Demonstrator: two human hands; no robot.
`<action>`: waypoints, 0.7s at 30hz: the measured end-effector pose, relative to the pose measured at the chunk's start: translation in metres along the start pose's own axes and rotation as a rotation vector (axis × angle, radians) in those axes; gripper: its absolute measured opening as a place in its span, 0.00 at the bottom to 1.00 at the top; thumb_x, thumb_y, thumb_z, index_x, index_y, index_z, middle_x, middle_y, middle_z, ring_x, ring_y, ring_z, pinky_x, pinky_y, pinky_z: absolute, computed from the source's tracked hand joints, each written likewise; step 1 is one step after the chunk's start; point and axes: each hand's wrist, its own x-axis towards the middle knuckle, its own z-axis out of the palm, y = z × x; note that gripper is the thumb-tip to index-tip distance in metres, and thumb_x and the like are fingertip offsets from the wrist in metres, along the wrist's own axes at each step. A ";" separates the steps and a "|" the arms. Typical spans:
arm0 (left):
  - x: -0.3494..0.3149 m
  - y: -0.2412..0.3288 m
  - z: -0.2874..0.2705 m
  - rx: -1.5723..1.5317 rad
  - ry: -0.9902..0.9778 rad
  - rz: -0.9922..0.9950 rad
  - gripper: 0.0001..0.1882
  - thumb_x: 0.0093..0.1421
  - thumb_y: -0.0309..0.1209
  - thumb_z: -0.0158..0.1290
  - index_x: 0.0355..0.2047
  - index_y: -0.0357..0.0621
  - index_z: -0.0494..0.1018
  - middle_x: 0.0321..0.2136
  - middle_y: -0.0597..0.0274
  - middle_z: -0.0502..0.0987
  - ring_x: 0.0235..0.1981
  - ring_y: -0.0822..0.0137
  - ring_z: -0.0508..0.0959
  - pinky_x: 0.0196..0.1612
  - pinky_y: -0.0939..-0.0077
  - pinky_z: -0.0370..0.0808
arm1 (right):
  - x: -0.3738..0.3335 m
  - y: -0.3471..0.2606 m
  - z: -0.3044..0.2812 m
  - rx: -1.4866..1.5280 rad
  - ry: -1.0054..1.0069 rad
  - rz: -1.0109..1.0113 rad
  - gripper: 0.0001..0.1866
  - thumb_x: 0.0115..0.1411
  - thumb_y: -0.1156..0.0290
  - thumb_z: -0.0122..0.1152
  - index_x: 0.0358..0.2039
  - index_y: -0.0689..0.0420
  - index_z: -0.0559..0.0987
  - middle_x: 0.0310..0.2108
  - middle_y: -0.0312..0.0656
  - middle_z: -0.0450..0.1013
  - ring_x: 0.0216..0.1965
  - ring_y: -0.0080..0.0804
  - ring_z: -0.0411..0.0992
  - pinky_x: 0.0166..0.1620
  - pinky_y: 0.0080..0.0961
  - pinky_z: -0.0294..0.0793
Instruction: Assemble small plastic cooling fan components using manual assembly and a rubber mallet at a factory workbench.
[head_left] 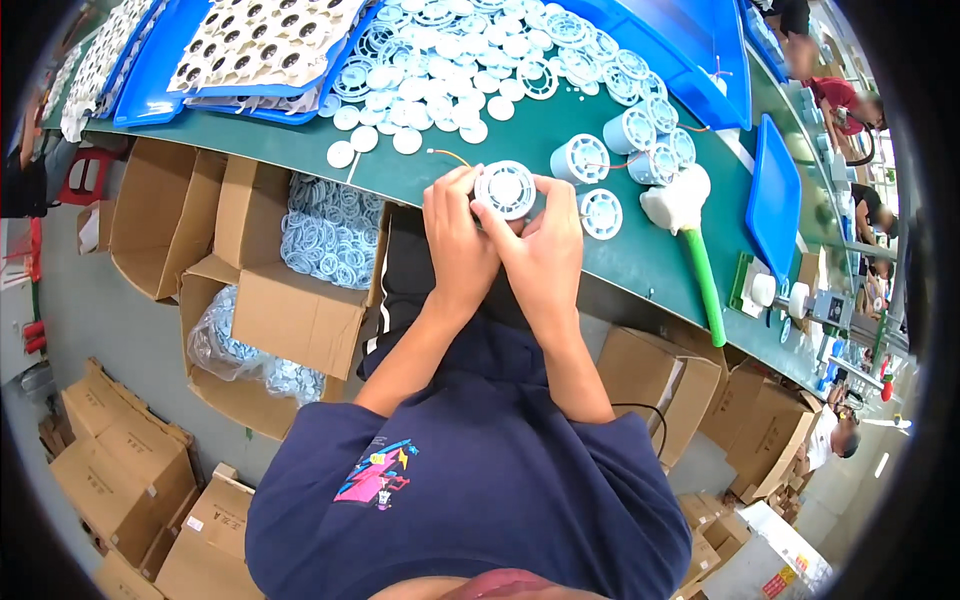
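While the left hand [462, 225] curls against one side of a pale blue round part [506, 190], the right hand [550, 245] closes on the other, holding it between them at the green table's [535, 125] near edge. Both forearms angle inward from below. Fingertips behind the part are hidden; whether the orange wire [452, 155] joins it is unclear.

lt-blue spoked round part [505, 190], dk-green tabletop [650, 262], navy tee [490, 450] w/ multicol. print [375, 475], wht mallet head [685, 198], brt-green handle [705, 287], brn cartons [125, 460]
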 end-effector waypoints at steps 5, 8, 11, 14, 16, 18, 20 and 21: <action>-0.001 -0.001 0.001 -0.002 0.014 0.018 0.34 0.49 0.33 0.74 0.53 0.37 0.71 0.49 0.48 0.75 0.49 0.45 0.74 0.52 0.54 0.70 | 0.005 -0.008 -0.002 -0.005 -0.046 0.019 0.32 0.55 0.54 0.79 0.48 0.63 0.73 0.42 0.50 0.73 0.37 0.51 0.79 0.37 0.42 0.78; -0.001 -0.003 0.002 0.002 0.013 0.023 0.34 0.49 0.33 0.74 0.53 0.37 0.71 0.49 0.48 0.75 0.49 0.45 0.74 0.52 0.55 0.70 | 0.009 -0.010 -0.003 -0.096 -0.103 0.045 0.31 0.55 0.52 0.78 0.45 0.63 0.73 0.41 0.51 0.74 0.35 0.54 0.79 0.35 0.44 0.78; -0.001 -0.003 0.003 0.015 0.021 0.014 0.34 0.49 0.33 0.74 0.53 0.37 0.71 0.49 0.48 0.75 0.49 0.45 0.74 0.52 0.54 0.70 | 0.012 -0.008 -0.005 -0.165 -0.147 0.044 0.31 0.55 0.49 0.77 0.43 0.62 0.73 0.41 0.51 0.73 0.34 0.55 0.79 0.33 0.46 0.77; -0.002 -0.004 0.004 0.012 0.027 0.015 0.35 0.48 0.33 0.74 0.53 0.37 0.70 0.49 0.48 0.75 0.49 0.45 0.74 0.52 0.54 0.69 | 0.013 -0.009 -0.008 -0.210 -0.172 0.026 0.32 0.55 0.48 0.77 0.42 0.62 0.72 0.40 0.51 0.73 0.33 0.55 0.79 0.32 0.47 0.77; -0.001 -0.004 0.003 0.012 0.022 0.013 0.35 0.48 0.33 0.74 0.53 0.37 0.70 0.49 0.47 0.75 0.49 0.45 0.74 0.52 0.54 0.69 | 0.013 -0.006 -0.007 -0.202 -0.160 0.005 0.32 0.55 0.48 0.77 0.42 0.62 0.72 0.40 0.50 0.73 0.32 0.55 0.79 0.32 0.47 0.77; -0.001 -0.004 0.003 0.012 0.017 0.013 0.35 0.47 0.33 0.74 0.52 0.37 0.70 0.49 0.47 0.75 0.49 0.45 0.74 0.52 0.54 0.69 | 0.012 -0.006 -0.008 -0.193 -0.147 -0.017 0.32 0.54 0.48 0.77 0.42 0.62 0.72 0.39 0.50 0.73 0.32 0.55 0.79 0.31 0.47 0.76; -0.002 -0.004 0.003 0.006 0.016 0.020 0.35 0.47 0.33 0.74 0.53 0.37 0.70 0.50 0.47 0.75 0.49 0.45 0.74 0.53 0.54 0.69 | 0.011 -0.006 -0.008 -0.209 -0.134 -0.032 0.32 0.54 0.48 0.77 0.41 0.62 0.72 0.39 0.50 0.73 0.31 0.55 0.79 0.31 0.46 0.76; -0.002 -0.004 0.004 0.006 0.015 0.019 0.35 0.47 0.33 0.74 0.53 0.37 0.70 0.50 0.47 0.75 0.49 0.45 0.74 0.53 0.54 0.69 | 0.012 -0.007 -0.008 -0.210 -0.135 -0.031 0.32 0.54 0.48 0.77 0.41 0.62 0.72 0.39 0.50 0.73 0.31 0.55 0.79 0.31 0.46 0.76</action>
